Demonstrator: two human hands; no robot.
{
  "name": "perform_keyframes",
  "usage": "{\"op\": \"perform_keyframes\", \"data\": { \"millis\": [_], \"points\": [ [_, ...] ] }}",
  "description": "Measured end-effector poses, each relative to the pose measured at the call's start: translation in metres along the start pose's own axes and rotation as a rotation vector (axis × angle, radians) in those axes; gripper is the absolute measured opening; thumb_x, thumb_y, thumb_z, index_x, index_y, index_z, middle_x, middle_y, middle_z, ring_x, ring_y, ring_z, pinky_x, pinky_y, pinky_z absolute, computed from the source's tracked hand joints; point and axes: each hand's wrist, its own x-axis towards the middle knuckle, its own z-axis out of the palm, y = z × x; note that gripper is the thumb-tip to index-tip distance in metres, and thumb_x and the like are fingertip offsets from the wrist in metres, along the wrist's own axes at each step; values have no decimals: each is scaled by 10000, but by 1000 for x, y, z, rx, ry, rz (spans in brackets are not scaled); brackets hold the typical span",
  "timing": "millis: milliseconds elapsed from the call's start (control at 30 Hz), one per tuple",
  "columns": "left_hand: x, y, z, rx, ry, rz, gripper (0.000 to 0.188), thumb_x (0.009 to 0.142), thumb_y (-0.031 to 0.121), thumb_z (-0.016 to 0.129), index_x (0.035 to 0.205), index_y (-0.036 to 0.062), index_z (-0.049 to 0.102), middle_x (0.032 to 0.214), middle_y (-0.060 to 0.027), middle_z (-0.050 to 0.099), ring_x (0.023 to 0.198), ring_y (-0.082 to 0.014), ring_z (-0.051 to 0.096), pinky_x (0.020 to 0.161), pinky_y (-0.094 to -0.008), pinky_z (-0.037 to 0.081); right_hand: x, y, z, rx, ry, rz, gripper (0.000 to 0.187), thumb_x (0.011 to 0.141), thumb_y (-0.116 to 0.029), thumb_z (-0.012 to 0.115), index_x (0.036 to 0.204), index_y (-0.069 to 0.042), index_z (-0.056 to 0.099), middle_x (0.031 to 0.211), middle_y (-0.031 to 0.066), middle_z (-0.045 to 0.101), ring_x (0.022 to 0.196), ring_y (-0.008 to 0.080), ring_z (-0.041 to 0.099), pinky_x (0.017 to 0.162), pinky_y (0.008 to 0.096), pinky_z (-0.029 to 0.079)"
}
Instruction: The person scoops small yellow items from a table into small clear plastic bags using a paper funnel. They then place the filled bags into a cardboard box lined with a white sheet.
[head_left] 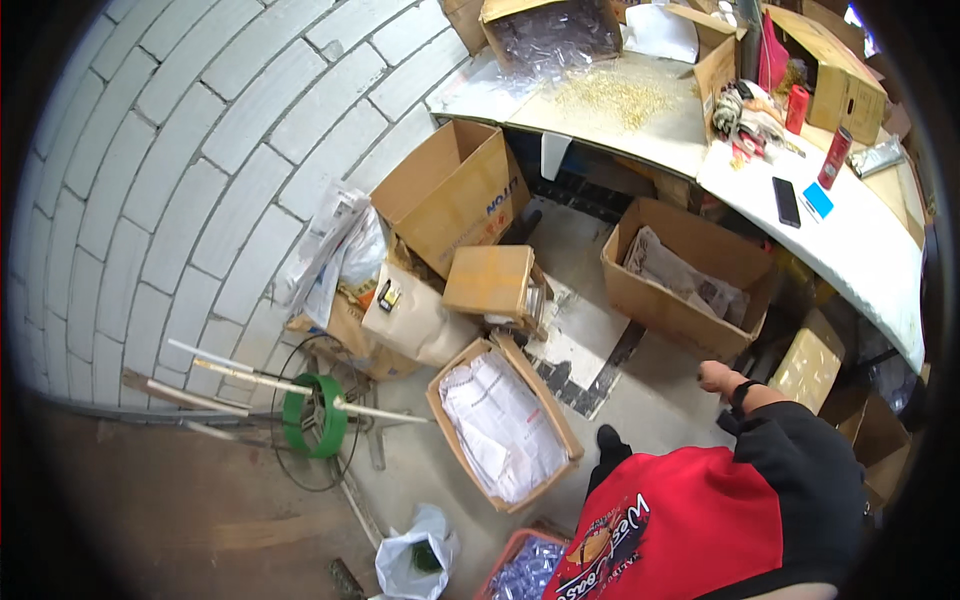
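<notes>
We count four open cardboard boxes on the floor: a big empty one (pixel 455 195), one with crumpled paper (pixel 685 275), one with white bags (pixel 505 425), one small closed-top box (pixel 490 280). On the tabletop (pixel 860 250) we see two red cans (pixel 835 157), one black phone (pixel 786 201), one blue card (pixel 818 200), two more boxes (pixel 840 80). One green strap reel (pixel 315 415), one white plastic bag (pixel 415 560). One hand (pixel 718 378) shows.
</notes>
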Motion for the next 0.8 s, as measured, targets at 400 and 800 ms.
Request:
{"op": "perform_keyframes", "data": {
  "millis": [400, 800],
  "points": [
    [134, 202, 192, 122, -143, 88, 382, 927, 247, 554, 1207, -11, 523, 1224, -154, 507, 1015, -269, 555, 860, -332, 486, 42, 14, -99, -2, -42, 203, 304, 690, -202, 626, 928, -22, 683, 921, 213, 665, 895, 380, 636, 770, 462, 512],
    [162, 313, 466, 592, -283, 56, 365, 925, 255, 549, 1177, -8, 533, 1167, -159, 561, 969, -258, 587, 841, -352, 494, 306, -34, -296, 311, 281, 21, 221, 736, -161, 536, 851, -29, 671, 844, 226, 645, 837, 422, 611, 748, 480, 490]
  ]
}}
